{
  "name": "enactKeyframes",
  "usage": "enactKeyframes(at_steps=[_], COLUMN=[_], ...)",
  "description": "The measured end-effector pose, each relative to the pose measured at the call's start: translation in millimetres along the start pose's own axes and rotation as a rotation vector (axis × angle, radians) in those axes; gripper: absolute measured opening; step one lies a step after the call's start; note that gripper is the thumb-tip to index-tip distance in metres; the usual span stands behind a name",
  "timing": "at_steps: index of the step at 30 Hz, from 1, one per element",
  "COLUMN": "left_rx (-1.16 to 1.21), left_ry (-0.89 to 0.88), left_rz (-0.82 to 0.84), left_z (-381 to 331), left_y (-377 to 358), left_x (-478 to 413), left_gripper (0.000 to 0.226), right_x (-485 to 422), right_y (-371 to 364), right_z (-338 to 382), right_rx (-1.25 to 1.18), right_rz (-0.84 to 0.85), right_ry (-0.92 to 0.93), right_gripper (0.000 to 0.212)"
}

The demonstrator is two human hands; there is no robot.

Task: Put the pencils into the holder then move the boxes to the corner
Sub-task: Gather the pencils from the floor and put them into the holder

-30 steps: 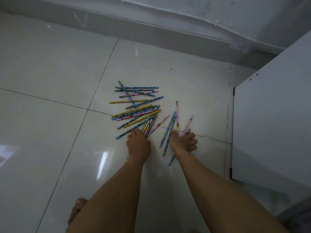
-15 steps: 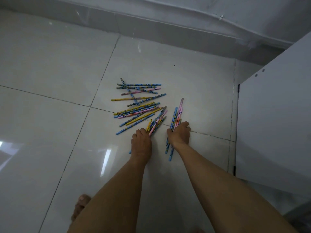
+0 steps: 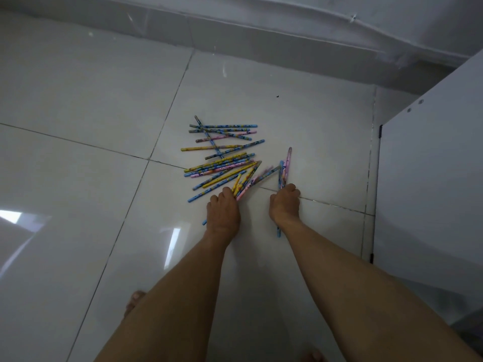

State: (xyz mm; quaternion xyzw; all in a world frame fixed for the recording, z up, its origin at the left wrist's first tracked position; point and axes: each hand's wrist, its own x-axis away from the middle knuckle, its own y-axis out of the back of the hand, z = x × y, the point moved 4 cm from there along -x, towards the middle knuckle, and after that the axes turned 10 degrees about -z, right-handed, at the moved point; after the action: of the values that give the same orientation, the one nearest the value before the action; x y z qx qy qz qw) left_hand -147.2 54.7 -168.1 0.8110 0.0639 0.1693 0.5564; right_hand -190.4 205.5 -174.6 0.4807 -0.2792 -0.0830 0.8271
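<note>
You are closing your right hand (image 3: 285, 205) round a small bundle (image 3: 286, 165) just right of the loose pile of pencils (image 3: 222, 152). A second ago those pencils were lying splayed under your spread fingers. Now they are sitting tight together in curled fingers, with their near ends poking out behind your wrist. Your left hand (image 3: 223, 210), at the near edge of the pile, is gripping a fan of pencils (image 3: 244, 182) with fingers curled over it, and that fan is packing closer than before. One blurred pencil between fan and bundle is apparently sliding. The gathering is getting on, but most of the pile, beyond both hands, is lying loose on the floor (image 3: 78, 87). Neither the holder nor the boxes are showing, so likely nothing is stowed yet.
</note>
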Motion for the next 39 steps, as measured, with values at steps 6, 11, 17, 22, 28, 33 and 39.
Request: enactKeyframes(at_steps=[6,11,17,22,28,33,39], left_rx=[0.155,0.183,0.044,-0.007,0.027,0.204,0.531], left_ry=[0.161,0.227,0.117,0.065,0.075,0.173,0.216], left_rz=[0.054,0.119,0.122,0.124,0.077,0.086,0.033], left_z=[22,48,43,29,30,28,2], left_y=[6,-5,-8,-8,8,19,47], left_x=[19,49,52,48,32,29,9], left_gripper=[0.022,0.041,0.028,0.019,0.019,0.018,0.023], right_x=[3,2,9,7,16,24,22], right_y=[0,-2,-8,-5,4,26,53], right_z=[-3,-6,-4,-7,-3,26,61], right_rx=[-0.072,-0.161,-0.146,-0.212,-0.471,-0.626,-0.76], right_rz=[-0.031,-0.008,0.066,0.086,0.054,-0.007,0.004], right_ry=[-0.05,-0.064,0.022,-0.008,0.018,0.095,0.113], right_gripper=[0.029,0.029,0.039,0.039,0.04,0.046,0.043])
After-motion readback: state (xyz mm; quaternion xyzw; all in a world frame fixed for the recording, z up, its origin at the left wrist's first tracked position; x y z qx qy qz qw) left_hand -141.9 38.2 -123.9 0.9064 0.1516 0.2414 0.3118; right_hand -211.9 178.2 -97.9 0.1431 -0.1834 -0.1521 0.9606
